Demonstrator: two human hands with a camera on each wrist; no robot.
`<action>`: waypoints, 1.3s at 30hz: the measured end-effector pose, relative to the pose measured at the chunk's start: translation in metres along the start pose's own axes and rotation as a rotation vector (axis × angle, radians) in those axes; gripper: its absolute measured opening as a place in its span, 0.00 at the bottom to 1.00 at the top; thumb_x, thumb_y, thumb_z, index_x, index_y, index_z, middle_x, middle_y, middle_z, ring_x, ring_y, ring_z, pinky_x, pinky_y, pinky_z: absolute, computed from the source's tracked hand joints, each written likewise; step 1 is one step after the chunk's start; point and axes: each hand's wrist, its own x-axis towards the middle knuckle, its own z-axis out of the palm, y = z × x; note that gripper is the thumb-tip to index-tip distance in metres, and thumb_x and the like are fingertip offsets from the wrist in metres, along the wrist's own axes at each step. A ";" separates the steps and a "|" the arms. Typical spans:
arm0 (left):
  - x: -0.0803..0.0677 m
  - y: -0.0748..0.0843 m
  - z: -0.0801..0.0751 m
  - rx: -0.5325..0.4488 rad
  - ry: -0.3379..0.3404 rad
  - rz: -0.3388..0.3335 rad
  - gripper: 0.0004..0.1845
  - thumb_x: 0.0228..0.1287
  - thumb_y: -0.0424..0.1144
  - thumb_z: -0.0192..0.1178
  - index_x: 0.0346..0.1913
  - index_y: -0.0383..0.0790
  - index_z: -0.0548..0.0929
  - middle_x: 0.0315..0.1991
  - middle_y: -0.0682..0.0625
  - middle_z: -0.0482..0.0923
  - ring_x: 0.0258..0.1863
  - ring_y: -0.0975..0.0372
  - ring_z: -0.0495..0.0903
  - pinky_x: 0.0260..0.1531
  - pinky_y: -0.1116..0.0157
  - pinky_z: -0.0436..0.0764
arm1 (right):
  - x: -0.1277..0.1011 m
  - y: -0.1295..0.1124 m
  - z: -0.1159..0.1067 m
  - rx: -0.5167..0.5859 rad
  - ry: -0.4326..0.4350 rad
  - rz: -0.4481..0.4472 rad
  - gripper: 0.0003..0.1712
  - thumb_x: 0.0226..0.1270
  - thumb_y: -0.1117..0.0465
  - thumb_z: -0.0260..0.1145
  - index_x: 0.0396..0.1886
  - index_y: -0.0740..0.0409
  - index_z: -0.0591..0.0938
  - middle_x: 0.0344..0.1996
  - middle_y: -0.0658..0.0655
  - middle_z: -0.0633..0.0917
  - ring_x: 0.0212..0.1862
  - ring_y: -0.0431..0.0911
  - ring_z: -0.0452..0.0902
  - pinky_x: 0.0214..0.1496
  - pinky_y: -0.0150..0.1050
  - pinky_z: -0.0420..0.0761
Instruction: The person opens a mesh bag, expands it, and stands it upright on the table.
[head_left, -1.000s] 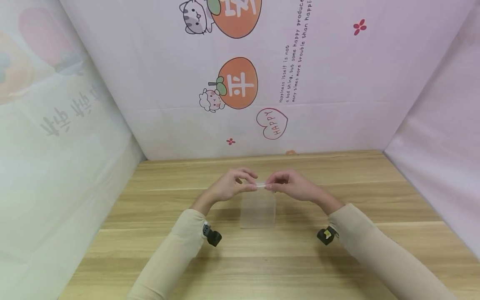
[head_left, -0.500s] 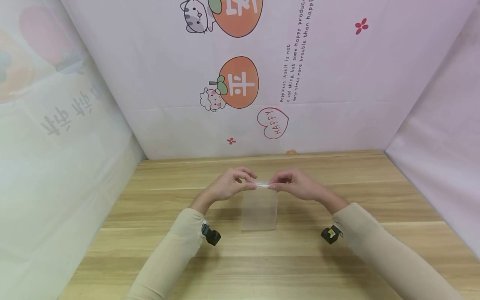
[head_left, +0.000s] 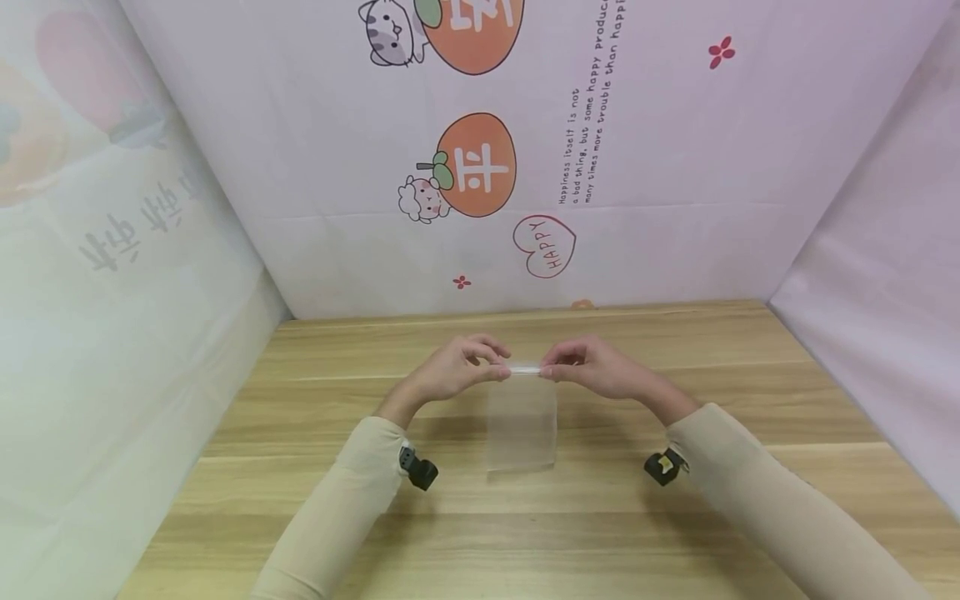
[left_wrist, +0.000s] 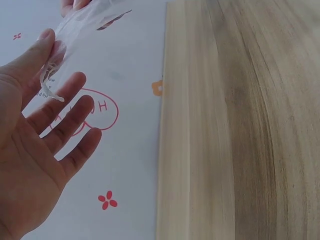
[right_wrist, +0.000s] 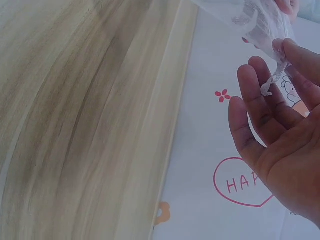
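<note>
A clear plastic bag point(head_left: 522, 421) hangs flat between the two hands over the table, its top edge point(head_left: 524, 371) drawn into a narrow white band. At the band's left end, my left hand point(head_left: 459, 367) pinches it between thumb and index finger. My right hand point(head_left: 596, 367) pinches the other end the same way. From each pinch a short twisted bit of plastic dangles past the fingers: one end point(left_wrist: 52, 94) shows in the left wrist view, the other point(right_wrist: 267, 89) in the right wrist view. The remaining fingers of both hands are loosely spread.
A wood-grain table point(head_left: 480, 533) lies beneath the hands. White printed cloth point(head_left: 337, 158) stands behind it, and more white sheeting rises along the left and right sides. A black wrist camera point(head_left: 422, 472) sits on the left sleeve, another point(head_left: 663, 468) on the right.
The hands have drawn slightly apart, the right one moving rightward, so more of the bag's top band shows. The bag's bottom edge hangs lower in view and tilts slightly.
</note>
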 end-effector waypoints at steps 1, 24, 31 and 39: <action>0.000 0.000 0.000 0.002 -0.003 -0.005 0.11 0.67 0.48 0.68 0.40 0.43 0.91 0.57 0.47 0.80 0.53 0.59 0.76 0.49 0.57 0.78 | 0.000 -0.001 0.000 -0.002 -0.001 0.001 0.09 0.72 0.60 0.67 0.41 0.62 0.87 0.34 0.55 0.85 0.39 0.61 0.78 0.35 0.36 0.76; -0.004 0.000 -0.002 -0.012 -0.065 0.094 0.11 0.76 0.43 0.57 0.35 0.46 0.85 0.57 0.49 0.81 0.57 0.59 0.75 0.52 0.57 0.76 | 0.000 -0.010 -0.003 0.010 -0.013 -0.024 0.07 0.72 0.60 0.67 0.40 0.59 0.85 0.38 0.53 0.85 0.42 0.49 0.80 0.48 0.43 0.82; -0.008 0.002 -0.003 -0.031 -0.078 0.114 0.09 0.77 0.41 0.56 0.37 0.46 0.84 0.60 0.52 0.78 0.62 0.58 0.72 0.55 0.56 0.75 | 0.001 -0.004 -0.003 0.018 -0.047 -0.032 0.04 0.70 0.61 0.68 0.40 0.57 0.85 0.38 0.52 0.86 0.44 0.50 0.81 0.52 0.47 0.81; -0.012 -0.001 -0.006 -0.022 -0.083 0.112 0.10 0.78 0.40 0.54 0.38 0.45 0.83 0.63 0.46 0.75 0.64 0.57 0.70 0.57 0.54 0.73 | 0.001 0.006 -0.003 0.015 -0.029 -0.024 0.05 0.70 0.61 0.68 0.40 0.59 0.85 0.37 0.52 0.86 0.43 0.49 0.80 0.53 0.53 0.79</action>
